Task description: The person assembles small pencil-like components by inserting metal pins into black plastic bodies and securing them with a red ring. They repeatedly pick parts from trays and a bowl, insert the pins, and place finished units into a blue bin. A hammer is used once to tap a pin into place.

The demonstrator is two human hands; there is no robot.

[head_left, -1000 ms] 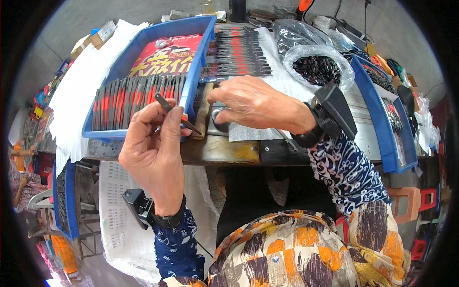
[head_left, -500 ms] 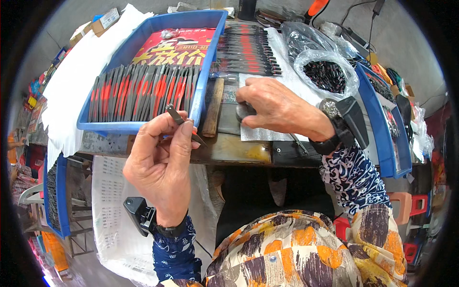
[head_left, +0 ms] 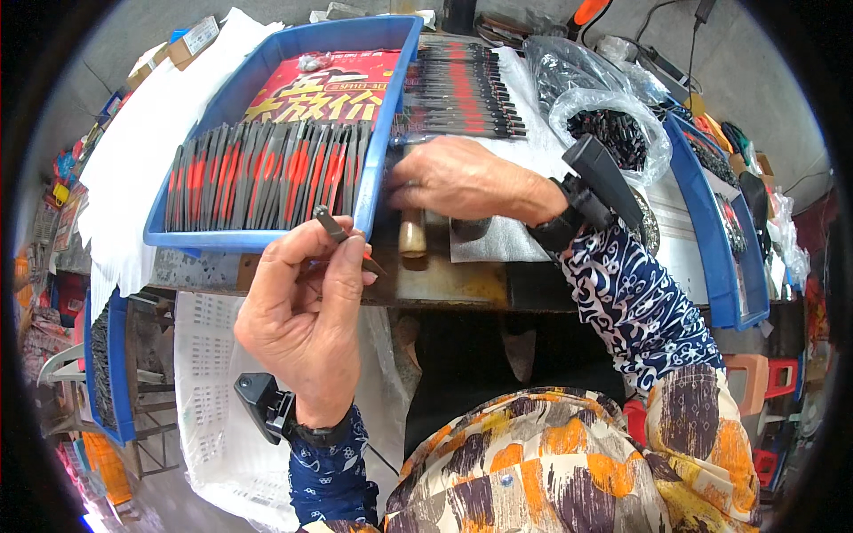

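My left hand [head_left: 306, 311] pinches a slim black-and-red tool [head_left: 330, 224] between thumb and fingers, near the front right corner of the blue tray [head_left: 267, 237]. The tool has a blunt dark end pointing up and a narrow tip below; its exact kind is unclear. My right hand [head_left: 458, 180] curls over a wooden handle [head_left: 412, 235] beside that tray; its fingertips are partly hidden and blurred. A dark round block [head_left: 469, 229] sits below the right wrist. Similar black-and-red tools [head_left: 267, 178] stand in a packed row inside the tray.
More black-and-red tools [head_left: 462, 89] lie in rows behind my right hand. A clear bag of small black parts [head_left: 613, 138] stands to their right, near another blue tray [head_left: 751, 302]. White sheets [head_left: 133, 169] lie left; a white basket [head_left: 209, 400] is below the table.
My right hand has left the dark round block and moved left onto the wooden handle, whose near end has shifted right. My left hand, still holding the tool, has dropped slightly.
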